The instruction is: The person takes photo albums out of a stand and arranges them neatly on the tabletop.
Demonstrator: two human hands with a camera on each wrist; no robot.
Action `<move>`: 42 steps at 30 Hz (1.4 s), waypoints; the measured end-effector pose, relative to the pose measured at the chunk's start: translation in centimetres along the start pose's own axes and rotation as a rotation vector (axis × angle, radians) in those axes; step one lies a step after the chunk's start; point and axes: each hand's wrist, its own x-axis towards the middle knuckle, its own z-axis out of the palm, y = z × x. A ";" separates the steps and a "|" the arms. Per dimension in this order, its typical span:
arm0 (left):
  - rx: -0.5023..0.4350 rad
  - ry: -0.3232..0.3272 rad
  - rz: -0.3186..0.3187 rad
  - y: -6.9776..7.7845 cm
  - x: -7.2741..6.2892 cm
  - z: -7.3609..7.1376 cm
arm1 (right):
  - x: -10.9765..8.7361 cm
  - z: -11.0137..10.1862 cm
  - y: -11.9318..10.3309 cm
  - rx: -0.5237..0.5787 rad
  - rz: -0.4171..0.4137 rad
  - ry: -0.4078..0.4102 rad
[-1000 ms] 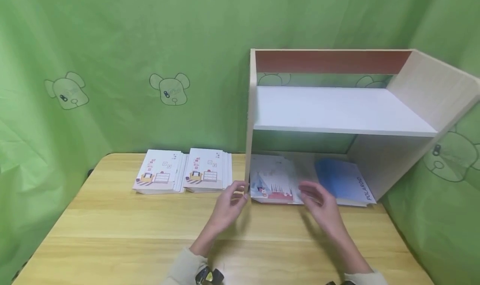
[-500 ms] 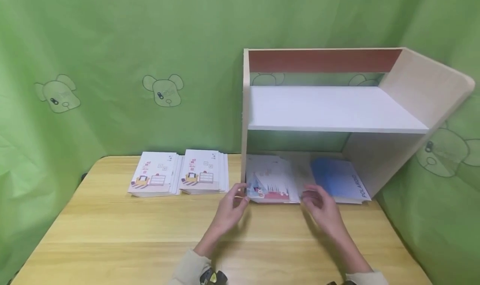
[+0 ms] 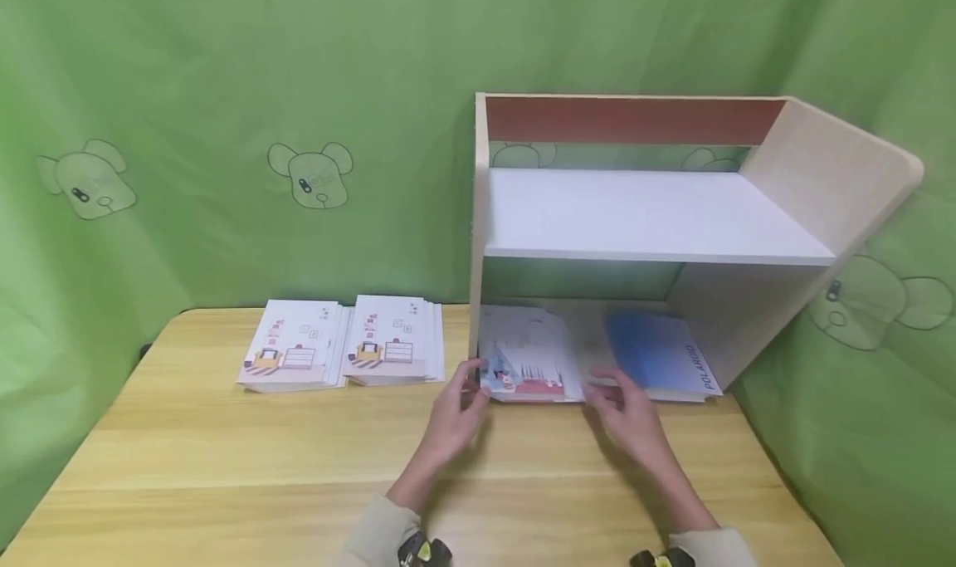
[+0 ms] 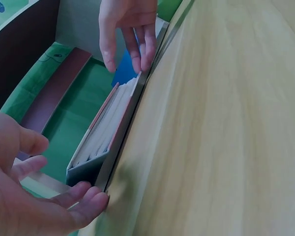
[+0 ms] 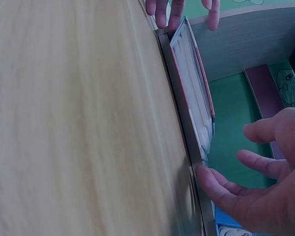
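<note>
A book stack [image 3: 526, 351] with a white, illustrated cover lies in the bottom compartment of a small shelf unit [image 3: 657, 214]. My left hand [image 3: 454, 413] is at its left end beside the side panel, fingers spread, fingertips right at the front edge. At the other end is my right hand [image 3: 626, 413], its fingers loosely bent and apart, fingertips close to the stack's corner. Both wrist views show the pages of the stack [image 4: 105, 128] lying between the two hands, with neither hand curled round it. A blue book [image 3: 660, 355] lettered POLAROID lies to the right.
Two more book stacks [image 3: 287, 343] with matching covers lie side by side on the wooden table [image 3: 299, 451], left of the shelf. A white upper board [image 3: 650, 218] spans over the bottom compartment. Behind hangs a green curtain [image 3: 187, 243].
The head view has turned slightly, so the shelf and books appear farther left. My left hand has shifted a little to the right against the side panel. The book stack stays in place.
</note>
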 end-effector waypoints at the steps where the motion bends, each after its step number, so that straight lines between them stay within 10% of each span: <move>1: -0.002 0.006 0.002 0.0 0.0 0.0 | 0.1 0.1 0.0 -0.002 0.006 -0.002; 42: -0.317 0.275 -0.149 -0.6 0.8 4.5 | 1.8 1.9 1.2 0.238 0.103 0.006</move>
